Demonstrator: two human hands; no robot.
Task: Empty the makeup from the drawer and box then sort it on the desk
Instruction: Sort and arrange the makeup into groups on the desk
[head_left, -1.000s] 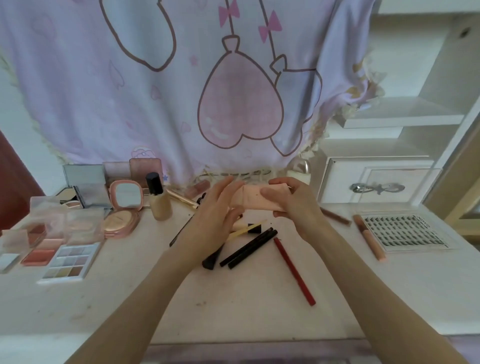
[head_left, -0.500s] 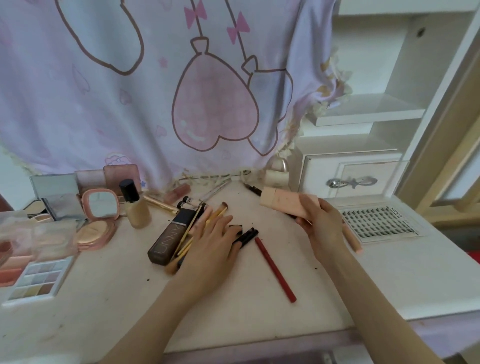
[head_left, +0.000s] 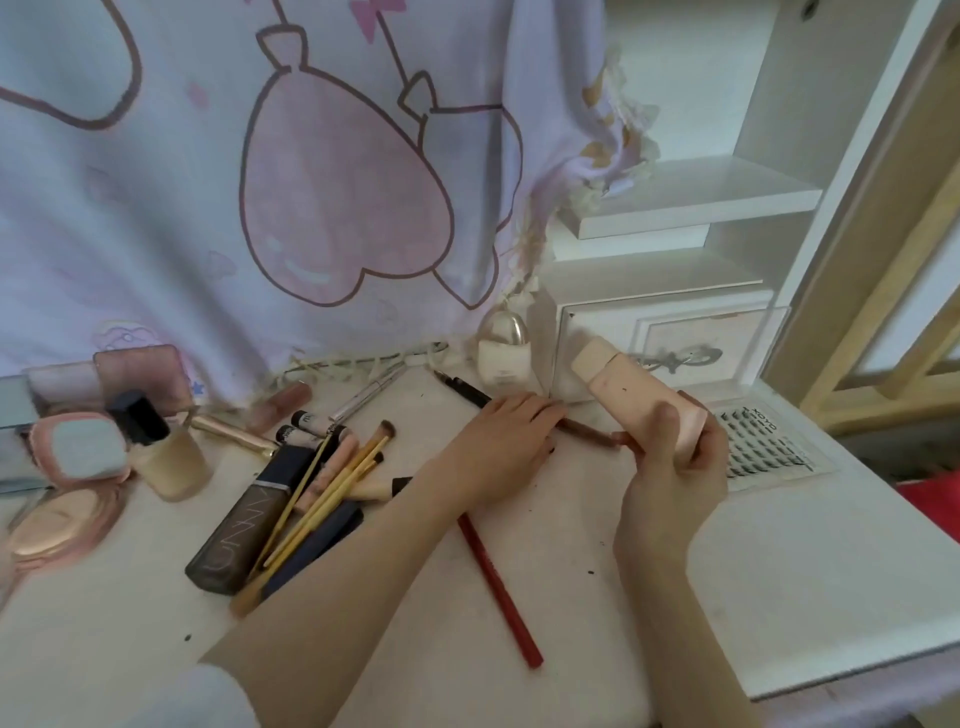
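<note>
With the pink tube gripped aloft over the desk in the right hand, the brown pencil touched by the flat left hand could be rolled away.

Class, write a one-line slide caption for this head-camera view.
Right hand grips a peach tube while left hand reaches onto pencils on the makeup-strewn desk.

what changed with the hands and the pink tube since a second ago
The left hand let go of the pink tube and moved down onto the pencils on the desk. The right hand kept the tube, carrying it right. Brushes stayed.
</note>
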